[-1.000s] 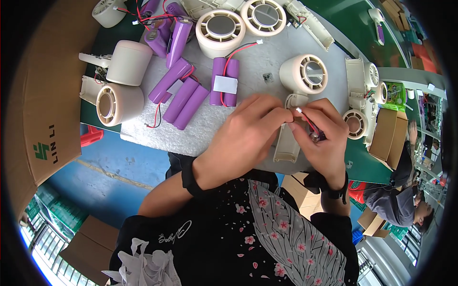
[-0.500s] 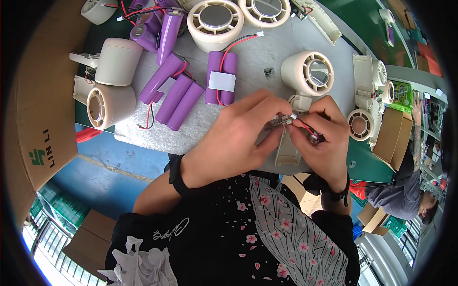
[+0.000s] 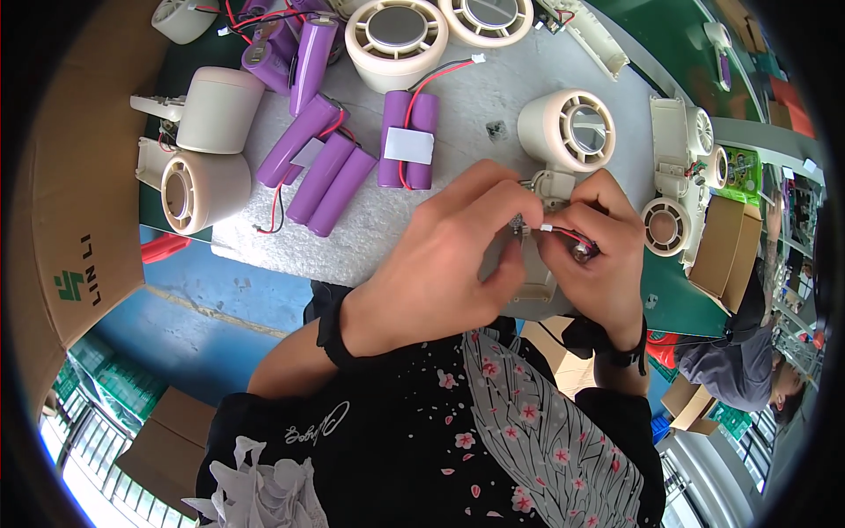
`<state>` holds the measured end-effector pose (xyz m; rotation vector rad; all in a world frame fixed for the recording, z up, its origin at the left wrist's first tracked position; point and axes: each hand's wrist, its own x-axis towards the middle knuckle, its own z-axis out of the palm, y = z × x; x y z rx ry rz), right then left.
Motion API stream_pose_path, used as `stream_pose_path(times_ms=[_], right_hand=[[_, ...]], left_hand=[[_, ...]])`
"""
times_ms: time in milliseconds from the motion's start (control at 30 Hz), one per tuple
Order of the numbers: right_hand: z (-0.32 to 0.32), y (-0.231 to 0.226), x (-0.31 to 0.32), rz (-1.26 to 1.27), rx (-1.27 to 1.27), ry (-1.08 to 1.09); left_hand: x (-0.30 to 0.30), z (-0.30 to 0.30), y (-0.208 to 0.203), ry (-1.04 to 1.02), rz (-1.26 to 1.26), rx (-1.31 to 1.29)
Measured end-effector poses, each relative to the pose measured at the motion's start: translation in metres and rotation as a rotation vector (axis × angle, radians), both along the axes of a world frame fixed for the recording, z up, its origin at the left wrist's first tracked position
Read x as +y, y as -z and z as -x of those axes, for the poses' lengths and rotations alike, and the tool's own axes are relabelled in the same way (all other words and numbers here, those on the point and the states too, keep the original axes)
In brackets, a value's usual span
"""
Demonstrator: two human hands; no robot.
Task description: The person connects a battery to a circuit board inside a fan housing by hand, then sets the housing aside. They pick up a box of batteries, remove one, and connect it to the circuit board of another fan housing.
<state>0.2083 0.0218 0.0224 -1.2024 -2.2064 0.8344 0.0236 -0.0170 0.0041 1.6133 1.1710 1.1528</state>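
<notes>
My left hand pinches a small circuit board between thumb and fingertips. Closed opposite it, my right hand grips a red-and-black wire pair that ends in a small white plug. A narrow gap parts the plug from the board. A small shiny round part shows between the right fingers; its kind is unclear. Beneath both hands lies a cream handheld fan with a silver disc in its round head. Its open handle shell is partly hidden by my fingers.
Purple battery packs with red and black leads lie to the left on the grey mat. More cream fan heads stand behind. Fan parts lie at right, and a cardboard box rises at far left. Another person is at far right.
The white plug has come away from the circuit board, where the two met before. The board has turned and shifted slightly left and down in my left fingers.
</notes>
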Motion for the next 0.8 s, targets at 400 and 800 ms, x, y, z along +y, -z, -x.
stream_pose_path(times_ms=[400,800], right_hand=[[-0.002,0.001,0.0,-0.001,-0.026,-0.008],[-0.015,0.006,0.009,-0.035,0.183,-0.125]], left_hand=[[0.0,-0.003,0.013,-0.008,-0.044,-0.106],[0.006,0.006,0.01,0.105,0.087,-0.173]])
